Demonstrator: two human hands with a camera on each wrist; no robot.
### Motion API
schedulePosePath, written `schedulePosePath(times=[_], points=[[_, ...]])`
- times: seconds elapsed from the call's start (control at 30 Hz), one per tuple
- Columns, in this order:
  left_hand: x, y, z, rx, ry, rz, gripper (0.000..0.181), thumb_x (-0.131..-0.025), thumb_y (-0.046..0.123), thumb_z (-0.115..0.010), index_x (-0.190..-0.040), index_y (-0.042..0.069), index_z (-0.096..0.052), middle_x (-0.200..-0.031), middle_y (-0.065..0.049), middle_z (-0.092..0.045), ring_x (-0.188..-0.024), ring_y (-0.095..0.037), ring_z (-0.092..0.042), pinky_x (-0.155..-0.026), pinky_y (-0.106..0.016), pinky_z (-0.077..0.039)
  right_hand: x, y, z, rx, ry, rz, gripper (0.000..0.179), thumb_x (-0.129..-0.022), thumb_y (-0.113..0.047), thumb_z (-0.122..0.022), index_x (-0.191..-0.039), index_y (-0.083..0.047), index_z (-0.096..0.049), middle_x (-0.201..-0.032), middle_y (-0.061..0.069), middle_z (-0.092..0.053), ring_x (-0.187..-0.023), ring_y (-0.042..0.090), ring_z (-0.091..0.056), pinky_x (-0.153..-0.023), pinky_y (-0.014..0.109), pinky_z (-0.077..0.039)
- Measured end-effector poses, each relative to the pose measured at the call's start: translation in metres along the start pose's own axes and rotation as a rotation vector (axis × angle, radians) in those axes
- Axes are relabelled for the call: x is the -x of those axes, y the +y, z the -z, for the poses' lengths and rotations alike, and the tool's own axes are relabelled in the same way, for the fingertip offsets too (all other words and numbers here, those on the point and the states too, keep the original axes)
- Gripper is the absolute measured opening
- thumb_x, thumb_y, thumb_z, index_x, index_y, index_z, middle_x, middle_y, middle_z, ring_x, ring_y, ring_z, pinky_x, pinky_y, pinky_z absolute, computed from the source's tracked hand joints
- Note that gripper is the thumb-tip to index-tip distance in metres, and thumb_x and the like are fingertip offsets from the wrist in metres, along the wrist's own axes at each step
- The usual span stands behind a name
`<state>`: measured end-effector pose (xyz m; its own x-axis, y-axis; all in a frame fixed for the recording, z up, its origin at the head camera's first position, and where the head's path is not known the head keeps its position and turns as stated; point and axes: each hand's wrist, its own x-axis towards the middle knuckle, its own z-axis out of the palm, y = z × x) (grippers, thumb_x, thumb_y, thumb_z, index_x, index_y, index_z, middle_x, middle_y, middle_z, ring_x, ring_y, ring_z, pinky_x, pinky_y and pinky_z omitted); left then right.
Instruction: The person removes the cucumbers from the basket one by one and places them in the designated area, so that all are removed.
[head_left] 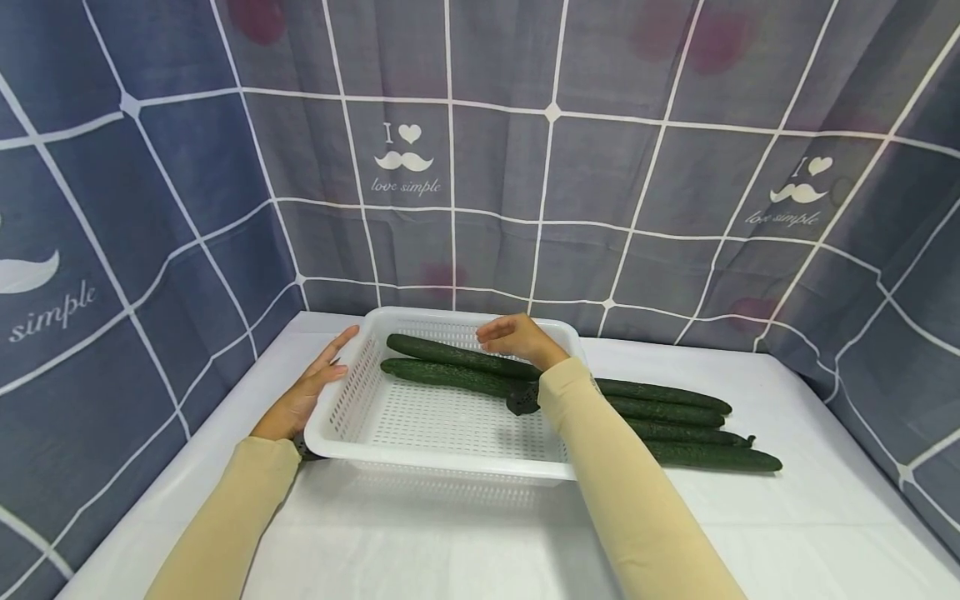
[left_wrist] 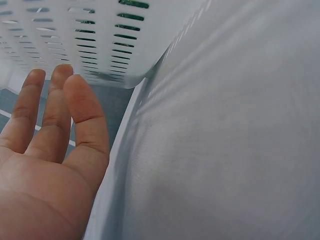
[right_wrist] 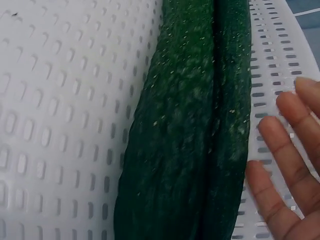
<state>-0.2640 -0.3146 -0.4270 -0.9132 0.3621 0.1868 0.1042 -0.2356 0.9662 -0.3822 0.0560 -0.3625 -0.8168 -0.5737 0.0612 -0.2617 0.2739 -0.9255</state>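
Cucumbers, two long dark-green bumpy-skinned ones (head_left: 442, 374), lie side by side in a shallow white rectangular plastic basket (head_left: 442, 457) with slotted walls and floor, which sits near the back-left corner of a counter (head_left: 420, 550) spread with white cloth. They run from the basket's left wall towards its right one, nearer its back side, their right ends hidden behind a wrist and a round black piece (head_left: 522, 400) worn there. A right hand (head_left: 519, 339) in a cream sleeve (head_left: 637, 492) hangs over the back of the basket, its grip slack and empty, fingers slightly bent and apart; the right wrist view shows the fingertips just beside the rear cucumber, and whether they touch it I cannot tell. A left hand (head_left: 306, 396) is at the basket's left wall, grip empty too, fingers extended and spread; contact with the wall is unclear. Four more dark-green cucumbers (head_left: 693, 435) lie in a row on the cloth, between the basket and the counter's right edge, their left ends out of sight. Behind the counter's back edge hangs a grey-blue curtain (head_left: 495, 167) with white grid lines and moustache prints.
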Motion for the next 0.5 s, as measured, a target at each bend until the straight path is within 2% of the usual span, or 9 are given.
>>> schedulePosePath(times=[0.07,0.17,0.33,0.5], points=[[0.0002,0.0002,0.0002,-0.003,0.002,-0.001,0.064,-0.108,0.024,-0.055,-0.162,0.051,-0.036,-0.156,0.005,-0.035,-0.133,-0.017,-0.051,-0.099,-0.039,-0.052,-0.0003,-0.0011,-0.0015,0.045,0.009,-0.030,0.028,-0.096,0.001,-0.073,-0.124,0.007,-0.075,-0.119,0.019,-0.079,-0.104,0.020,-0.073,-0.088,0.033,-0.055],[0.0003,0.0001,0.0011,-0.014,0.004,0.000,0.065,-0.108,0.024,-0.054,-0.164,0.050,-0.034,-0.156,0.007,-0.036,-0.133,-0.016,-0.051,-0.099,-0.039,-0.052,0.0009,-0.0056,-0.0059,0.096,0.021,-0.073,0.031,-0.098,0.007,-0.069,-0.128,0.012,-0.071,-0.126,0.024,-0.075,-0.112,0.027,-0.072,-0.091,0.032,-0.054],[-0.0004,-0.0004,0.0011,-0.015,-0.001,0.002,0.067,-0.108,0.025,-0.055,-0.166,0.049,-0.031,-0.156,0.007,-0.035,-0.134,-0.016,-0.050,-0.100,-0.038,-0.051,-0.0005,-0.0037,-0.0074,0.105,-0.006,-0.081,0.037,-0.094,0.016,-0.068,-0.131,0.016,-0.067,-0.131,0.031,-0.070,-0.120,0.038,-0.069,-0.096,0.036,-0.057],[-0.0008,-0.0012,0.0015,-0.010,0.001,0.006,0.068,-0.108,0.025,-0.054,-0.166,0.048,-0.030,-0.156,0.009,-0.036,-0.133,-0.015,-0.052,-0.100,-0.038,-0.052,0.0015,-0.0057,-0.0089,0.167,-0.052,-0.088,0.041,-0.091,0.018,-0.069,-0.133,0.015,-0.066,-0.133,0.030,-0.069,-0.126,0.041,-0.067,-0.100,0.041,-0.057]])
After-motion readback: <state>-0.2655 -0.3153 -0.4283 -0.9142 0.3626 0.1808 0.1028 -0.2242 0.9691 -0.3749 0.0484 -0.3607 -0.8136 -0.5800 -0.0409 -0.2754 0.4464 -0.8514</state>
